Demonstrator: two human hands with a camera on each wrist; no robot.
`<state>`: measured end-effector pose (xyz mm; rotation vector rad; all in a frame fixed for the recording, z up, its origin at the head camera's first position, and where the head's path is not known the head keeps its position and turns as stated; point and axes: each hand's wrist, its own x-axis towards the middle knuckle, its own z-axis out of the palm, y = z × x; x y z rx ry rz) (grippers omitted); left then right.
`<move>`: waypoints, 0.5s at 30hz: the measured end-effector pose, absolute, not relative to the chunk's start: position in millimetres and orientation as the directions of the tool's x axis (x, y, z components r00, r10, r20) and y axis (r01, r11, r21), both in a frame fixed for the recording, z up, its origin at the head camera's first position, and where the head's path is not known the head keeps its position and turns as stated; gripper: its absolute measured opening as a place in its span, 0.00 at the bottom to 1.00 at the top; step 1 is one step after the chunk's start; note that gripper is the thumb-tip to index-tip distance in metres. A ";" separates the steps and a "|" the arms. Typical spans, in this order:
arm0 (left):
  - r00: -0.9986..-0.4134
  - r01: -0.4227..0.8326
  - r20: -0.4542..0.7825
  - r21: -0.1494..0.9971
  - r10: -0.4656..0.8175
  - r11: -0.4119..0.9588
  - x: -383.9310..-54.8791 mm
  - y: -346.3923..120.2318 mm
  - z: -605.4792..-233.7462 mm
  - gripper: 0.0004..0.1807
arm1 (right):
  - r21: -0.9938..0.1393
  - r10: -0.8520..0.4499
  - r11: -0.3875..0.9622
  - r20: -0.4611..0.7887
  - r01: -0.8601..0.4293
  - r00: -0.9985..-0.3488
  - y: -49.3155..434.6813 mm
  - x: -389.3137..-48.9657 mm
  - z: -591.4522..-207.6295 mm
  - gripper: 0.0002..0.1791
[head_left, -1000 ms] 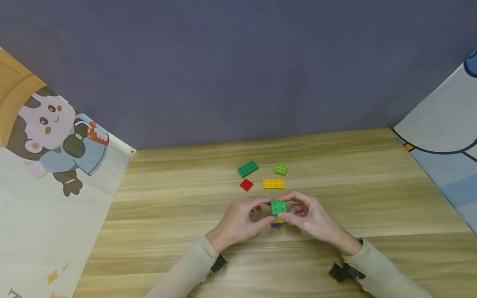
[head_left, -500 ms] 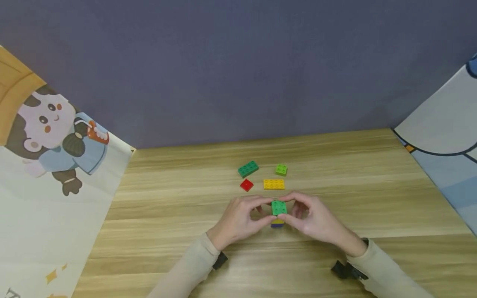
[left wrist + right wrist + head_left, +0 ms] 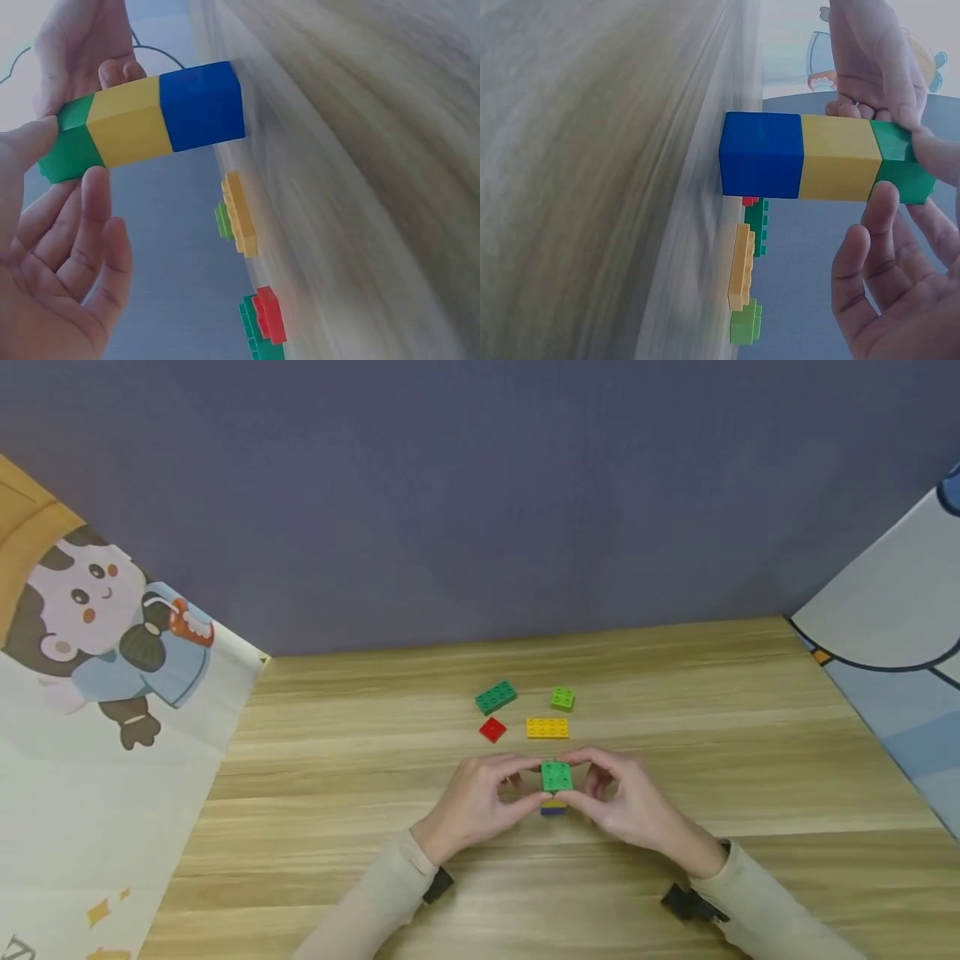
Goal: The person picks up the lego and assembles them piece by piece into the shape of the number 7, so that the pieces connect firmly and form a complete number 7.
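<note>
Three blocks stand as an upright tower on the table: a blue block [image 3: 761, 154] at the bottom, a yellow block [image 3: 840, 157] over it and a green block [image 3: 557, 776] with studs on top. From the left, my left hand [image 3: 478, 802] pinches the green block between thumb and fingers. My right hand [image 3: 637, 803] pinches the same block from the right, both thumbs meeting on its near side. In the left wrist view, the green block [image 3: 73, 142] sits right against the yellow one, its sides partly covered by fingertips.
Beyond the hands lie a dark green brick [image 3: 496, 697], a small red piece [image 3: 492, 729], a flat yellow brick [image 3: 547, 728] and a lime green brick [image 3: 562, 698]. A dark wall [image 3: 480, 510] rises behind the wooden table [image 3: 337, 727], with printed panels at both sides.
Both hands keep hold of the green block. The right thumb tip has slipped from the block's near corner to its lower near edge, close to the left thumb.
</note>
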<state>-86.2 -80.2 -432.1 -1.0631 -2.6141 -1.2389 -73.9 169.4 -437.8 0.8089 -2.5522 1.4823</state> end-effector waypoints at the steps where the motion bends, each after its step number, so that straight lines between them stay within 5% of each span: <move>1: -0.763 0.605 0.325 0.661 0.558 0.443 -86.2 -80.6 -431.5 0.21 | -0.785 -0.400 0.392 0.324 -0.479 -0.857 169.0 -74.1 -437.6 0.21; 15: -0.710 0.674 0.237 0.504 0.663 0.541 -94.8 -86.5 -423.4 0.21 | -0.762 -0.413 0.416 0.328 -0.496 -0.850 173.0 -75.9 -434.2 0.21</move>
